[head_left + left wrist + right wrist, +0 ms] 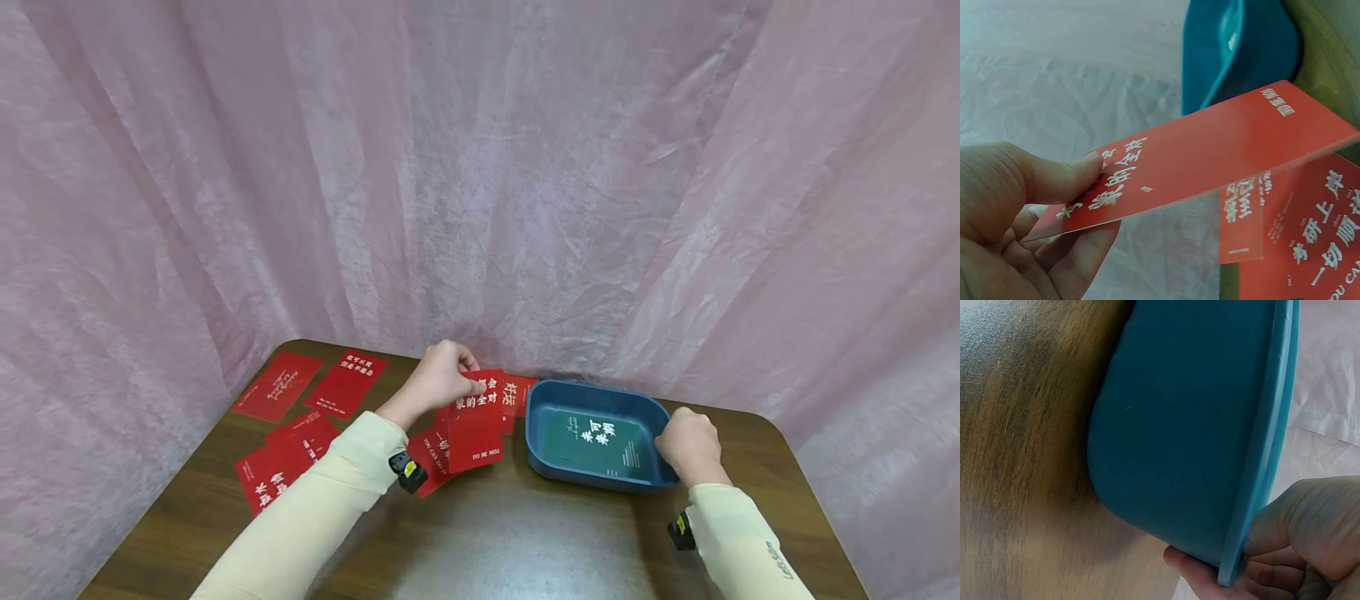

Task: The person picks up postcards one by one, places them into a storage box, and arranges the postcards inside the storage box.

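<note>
My left hand (442,379) pinches a red card (477,433) with white lettering by its upper end, thumb on the printed face and fingers behind. In the left wrist view that card (1204,153) is tilted above other red cards (1310,244). My right hand (688,443) grips the right end of a blue plastic basin (540,468). Seen from the right wrist, the thumb lies inside the basin's rim (1266,431) and the fingers curl under it outside. Inside the basin lies a green card (592,442) with white lettering.
More red cards lie on the wooden table (480,542): one (279,387) at the far left, another (347,383) beside it, and an overlapping group (288,458) nearer the left sleeve. A red card (517,392) sits by the basin's left end. A pink curtain (525,183) hangs behind.
</note>
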Tool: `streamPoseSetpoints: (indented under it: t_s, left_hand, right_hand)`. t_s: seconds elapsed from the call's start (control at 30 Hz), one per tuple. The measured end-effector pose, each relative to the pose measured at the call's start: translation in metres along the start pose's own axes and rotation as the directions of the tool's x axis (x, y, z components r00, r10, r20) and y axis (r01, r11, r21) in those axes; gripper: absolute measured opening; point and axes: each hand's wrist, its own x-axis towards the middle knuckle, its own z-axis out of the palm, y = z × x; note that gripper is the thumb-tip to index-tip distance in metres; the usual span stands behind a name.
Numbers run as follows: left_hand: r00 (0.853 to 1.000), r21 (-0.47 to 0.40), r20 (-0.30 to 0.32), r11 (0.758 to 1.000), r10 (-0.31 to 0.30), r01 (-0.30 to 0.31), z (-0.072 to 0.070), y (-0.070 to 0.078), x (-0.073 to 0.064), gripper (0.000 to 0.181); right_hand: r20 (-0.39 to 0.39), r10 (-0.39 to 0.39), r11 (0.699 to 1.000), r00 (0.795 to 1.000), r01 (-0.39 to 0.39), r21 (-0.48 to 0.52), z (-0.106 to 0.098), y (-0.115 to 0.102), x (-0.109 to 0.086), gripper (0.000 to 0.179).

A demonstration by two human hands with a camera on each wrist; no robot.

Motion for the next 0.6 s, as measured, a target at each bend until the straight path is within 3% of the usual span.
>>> streamPoseSetpoints:
  t_s: [0.3,0.6]
  left_hand:
    - [1.0,-0.116,0.003,0.993,-0.018,0.019,-0.0063,0.0066,0.0029,0.031]
    - [0.995,-0.135,-0.098,0.991,-0.013,0.0,-0.0102,0.0102,0.0077,0.019]
  right_hand:
    - [0.006,0.012,1.0,1.0,-0.012,0.011,0.0006,0.0,0.0013,0.029]
    - [-0.003,0.008,1.0,1.0,-0.008,0.011,0.0003,0.0005,0.0021,0.028]
